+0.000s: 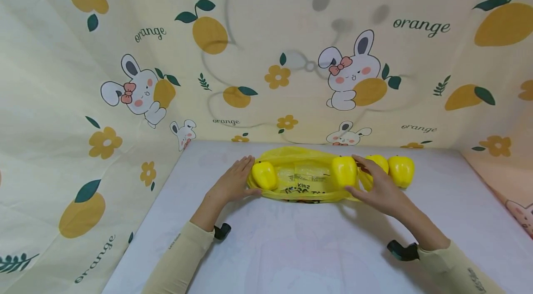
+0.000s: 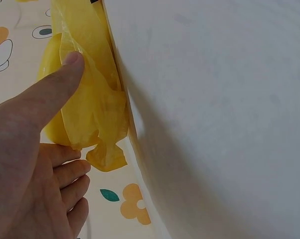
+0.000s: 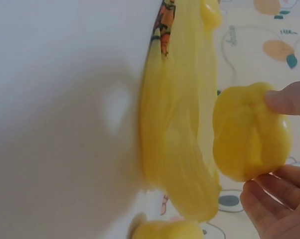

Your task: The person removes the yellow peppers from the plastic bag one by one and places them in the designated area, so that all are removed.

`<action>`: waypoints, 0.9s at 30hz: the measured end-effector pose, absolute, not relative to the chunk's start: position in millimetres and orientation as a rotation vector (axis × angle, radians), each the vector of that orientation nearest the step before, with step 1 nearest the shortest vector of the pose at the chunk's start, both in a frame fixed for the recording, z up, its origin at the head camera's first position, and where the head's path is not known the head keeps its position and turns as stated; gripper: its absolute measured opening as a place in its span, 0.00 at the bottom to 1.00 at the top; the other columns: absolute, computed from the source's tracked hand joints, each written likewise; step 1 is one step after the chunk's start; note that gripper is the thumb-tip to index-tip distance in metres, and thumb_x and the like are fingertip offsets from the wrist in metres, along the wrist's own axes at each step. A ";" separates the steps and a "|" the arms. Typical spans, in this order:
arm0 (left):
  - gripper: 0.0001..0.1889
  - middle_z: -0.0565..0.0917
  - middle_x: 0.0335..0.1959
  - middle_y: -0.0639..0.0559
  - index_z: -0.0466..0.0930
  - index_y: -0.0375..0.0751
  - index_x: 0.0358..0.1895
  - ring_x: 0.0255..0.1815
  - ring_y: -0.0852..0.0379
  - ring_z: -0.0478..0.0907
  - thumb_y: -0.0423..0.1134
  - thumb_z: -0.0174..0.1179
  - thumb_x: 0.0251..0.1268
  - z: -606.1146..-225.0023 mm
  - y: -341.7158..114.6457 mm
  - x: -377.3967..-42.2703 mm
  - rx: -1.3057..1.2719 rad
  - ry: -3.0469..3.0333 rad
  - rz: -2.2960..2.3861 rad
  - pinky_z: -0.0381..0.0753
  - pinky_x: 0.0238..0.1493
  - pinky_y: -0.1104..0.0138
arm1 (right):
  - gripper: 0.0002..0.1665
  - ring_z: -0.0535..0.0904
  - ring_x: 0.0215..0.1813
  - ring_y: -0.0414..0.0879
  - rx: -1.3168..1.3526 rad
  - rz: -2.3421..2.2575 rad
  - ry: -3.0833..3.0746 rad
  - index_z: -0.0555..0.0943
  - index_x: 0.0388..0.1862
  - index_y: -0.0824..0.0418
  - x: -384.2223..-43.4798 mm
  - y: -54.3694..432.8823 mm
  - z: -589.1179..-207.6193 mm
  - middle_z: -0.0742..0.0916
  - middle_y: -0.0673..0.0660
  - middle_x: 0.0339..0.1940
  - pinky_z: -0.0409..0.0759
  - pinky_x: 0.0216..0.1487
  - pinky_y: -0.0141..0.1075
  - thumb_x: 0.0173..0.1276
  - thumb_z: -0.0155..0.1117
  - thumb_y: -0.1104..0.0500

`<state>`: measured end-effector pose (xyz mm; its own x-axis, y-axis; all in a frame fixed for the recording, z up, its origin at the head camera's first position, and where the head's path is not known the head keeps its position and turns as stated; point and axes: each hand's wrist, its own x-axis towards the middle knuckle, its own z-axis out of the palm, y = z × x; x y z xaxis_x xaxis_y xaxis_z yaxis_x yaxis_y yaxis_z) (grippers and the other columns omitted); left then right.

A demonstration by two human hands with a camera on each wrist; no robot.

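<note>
Here, the right hand [image 1: 379,190] grips a pepper [image 1: 344,172]; the left [image 1: 234,179], spread, touches a bag [image 1: 306,178].

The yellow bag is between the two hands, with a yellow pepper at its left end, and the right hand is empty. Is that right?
Not quite: the right hand holds a yellow pepper, as the right wrist view shows. The yellow bag is indeed between that hand and the left hand, with another pepper at its left end.
</note>
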<state>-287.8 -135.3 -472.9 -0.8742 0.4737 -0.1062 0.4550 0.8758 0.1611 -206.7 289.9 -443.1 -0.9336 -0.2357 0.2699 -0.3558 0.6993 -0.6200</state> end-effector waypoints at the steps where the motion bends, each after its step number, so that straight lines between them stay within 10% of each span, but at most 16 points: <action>1: 0.60 0.47 0.90 0.44 0.44 0.37 0.89 0.91 0.47 0.42 0.68 0.67 0.69 -472.6 -135.2 -287.6 0.724 2.903 0.198 0.40 0.90 0.55 | 0.54 0.73 0.72 0.69 0.479 1.053 -2.732 0.63 0.83 0.68 -206.1 291.1 -442.5 0.74 0.71 0.75 0.74 0.72 0.68 0.65 0.83 0.58; 27: 0.59 0.48 0.90 0.43 0.45 0.36 0.89 0.91 0.47 0.43 0.67 0.67 0.70 -472.0 -136.4 -286.4 0.728 2.906 0.200 0.41 0.90 0.54 | 0.57 0.74 0.69 0.69 0.385 0.963 -2.709 0.61 0.85 0.64 -198.5 326.9 -429.5 0.75 0.69 0.73 0.80 0.68 0.61 0.65 0.83 0.57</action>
<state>-286.4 -136.4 -472.0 -0.8735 0.4761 -0.1018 0.4577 0.8743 0.1617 -198.5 326.9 -429.5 -0.9365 -0.1651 0.3094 -0.3233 0.7482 -0.5794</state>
